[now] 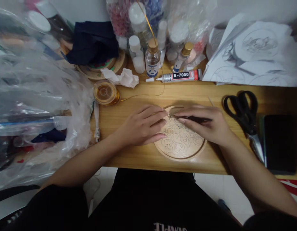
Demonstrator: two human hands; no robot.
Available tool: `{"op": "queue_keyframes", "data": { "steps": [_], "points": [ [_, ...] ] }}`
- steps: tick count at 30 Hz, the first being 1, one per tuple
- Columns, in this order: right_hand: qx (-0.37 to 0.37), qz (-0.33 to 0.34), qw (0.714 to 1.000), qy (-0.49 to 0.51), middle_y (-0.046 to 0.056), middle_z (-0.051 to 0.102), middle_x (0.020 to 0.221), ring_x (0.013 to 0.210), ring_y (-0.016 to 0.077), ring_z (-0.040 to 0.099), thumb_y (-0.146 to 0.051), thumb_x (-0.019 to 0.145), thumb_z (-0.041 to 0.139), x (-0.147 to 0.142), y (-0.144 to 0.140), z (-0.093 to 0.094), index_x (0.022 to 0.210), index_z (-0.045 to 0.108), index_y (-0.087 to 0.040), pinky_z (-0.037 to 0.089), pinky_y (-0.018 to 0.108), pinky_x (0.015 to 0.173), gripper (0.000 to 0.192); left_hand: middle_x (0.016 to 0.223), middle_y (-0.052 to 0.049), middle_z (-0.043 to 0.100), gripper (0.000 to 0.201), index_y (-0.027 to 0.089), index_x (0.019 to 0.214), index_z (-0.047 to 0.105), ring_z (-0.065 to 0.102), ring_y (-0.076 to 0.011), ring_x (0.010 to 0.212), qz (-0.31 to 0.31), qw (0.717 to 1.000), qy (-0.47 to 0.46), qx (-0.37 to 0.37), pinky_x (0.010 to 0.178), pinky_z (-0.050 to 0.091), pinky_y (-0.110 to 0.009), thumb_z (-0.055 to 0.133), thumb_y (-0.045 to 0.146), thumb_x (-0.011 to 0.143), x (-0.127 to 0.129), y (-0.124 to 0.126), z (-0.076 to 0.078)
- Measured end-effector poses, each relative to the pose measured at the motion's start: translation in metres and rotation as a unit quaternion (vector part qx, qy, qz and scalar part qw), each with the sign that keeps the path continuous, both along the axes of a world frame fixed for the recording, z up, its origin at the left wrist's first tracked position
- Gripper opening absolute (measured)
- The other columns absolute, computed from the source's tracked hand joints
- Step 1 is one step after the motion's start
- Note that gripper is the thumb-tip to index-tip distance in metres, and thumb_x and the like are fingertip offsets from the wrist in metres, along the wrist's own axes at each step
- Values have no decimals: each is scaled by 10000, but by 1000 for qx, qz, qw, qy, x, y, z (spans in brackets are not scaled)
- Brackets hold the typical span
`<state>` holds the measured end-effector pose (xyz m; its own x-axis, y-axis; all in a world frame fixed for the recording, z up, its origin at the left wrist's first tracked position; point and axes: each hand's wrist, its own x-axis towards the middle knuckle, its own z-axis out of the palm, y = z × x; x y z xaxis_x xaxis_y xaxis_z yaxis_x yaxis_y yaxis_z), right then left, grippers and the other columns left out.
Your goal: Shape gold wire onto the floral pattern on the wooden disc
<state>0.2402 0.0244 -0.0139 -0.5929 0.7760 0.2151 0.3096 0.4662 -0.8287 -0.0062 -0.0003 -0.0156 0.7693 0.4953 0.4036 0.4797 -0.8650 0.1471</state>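
We see two bare hands meeting over a round wooden disc (179, 141) with an engraved floral pattern, lying at the near edge of the counter (143, 157). The left hand (141, 126) rests flat on the disc's nine o'clock side, its grip released, fingertips touching the tip of thin dark tweezers (187, 118). The right hand (206, 125), at two o'clock of the disc, pinches those tweezers. Black scissors (244, 115) lie at three o'clock, a B-7000 glue tube (179, 76) at twelve o'clock, a gold wire spool (105, 93) at ten o'clock.
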Motion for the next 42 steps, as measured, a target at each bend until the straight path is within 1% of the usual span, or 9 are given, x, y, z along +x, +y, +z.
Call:
{"op": "queue_keyframes", "data": {
  "steps": [3,8,12,18,20,23,32,37,42],
  "points": [
    [-4,-1,1000,3,25,753,1010,891,133,713,-154,844,651,0,0,1,1054,718,-227,586,268,810,232,1136,-90,709,282,136,1000,664,638,-254,1087,3,1000,5,-5,913,546,-403,540,384,946,1,1,-2],
    [-1,-1,1000,4,40,751,1028,944,138,708,-147,840,653,-1,0,0,1065,715,-204,573,268,876,241,1151,-93,701,288,114,1031,656,611,-255,1121,-6,1000,0,-26,938,520,-399,549,368,946,0,1,-3],
    [-2,-22,1000,-2,37,758,988,908,142,718,-188,853,647,-3,-1,1,1019,731,-207,584,258,840,187,1151,-94,696,299,107,1060,651,592,-249,1141,-1,999,11,-39,975,481,-383,537,364,956,-1,-1,-5],
    [30,-43,999,10,17,767,921,822,139,735,-232,846,654,-1,1,-5,959,752,-236,606,206,749,150,1133,-88,697,355,123,988,670,588,-230,1108,0,1000,9,-3,942,456,-351,482,424,968,3,-2,-13],
    [35,-41,998,16,24,766,946,857,159,738,-272,851,651,0,3,-11,966,759,-249,608,232,805,159,1130,-83,698,376,125,961,672,587,-232,1108,0,1000,8,20,937,450,-356,474,445,965,3,0,-17],
    [37,-42,998,11,37,766,934,832,178,743,-322,848,654,2,5,-17,953,771,-257,612,242,793,171,1124,-77,703,379,116,971,676,586,-225,1109,-5,999,8,36,934,445,-349,477,439,962,3,3,-21],
    [44,-45,998,6,63,764,925,806,188,745,-412,838,649,1,7,-18,889,788,-253,591,208,749,217,1045,-44,737,377,123,890,696,628,-191,1014,-12,999,-19,43,862,472,-329,464,412,957,5,5,-25],
    [40,-43,998,7,58,763,945,821,187,745,-394,836,657,0,8,-20,932,783,-264,595,217,751,205,1071,-54,734,367,125,920,696,622,-189,1048,-11,999,9,32,892,464,-323,467,409,955,4,5,-24],
    [37,-41,998,9,68,763,940,817,186,745,-382,842,649,1,8,-18,908,783,-249,602,229,766,200,1124,-72,719,368,109,978,692,604,-206,1091,-17,999,14,27,904,459,-336,472,402,944,5,5,-24]
  ]
}}
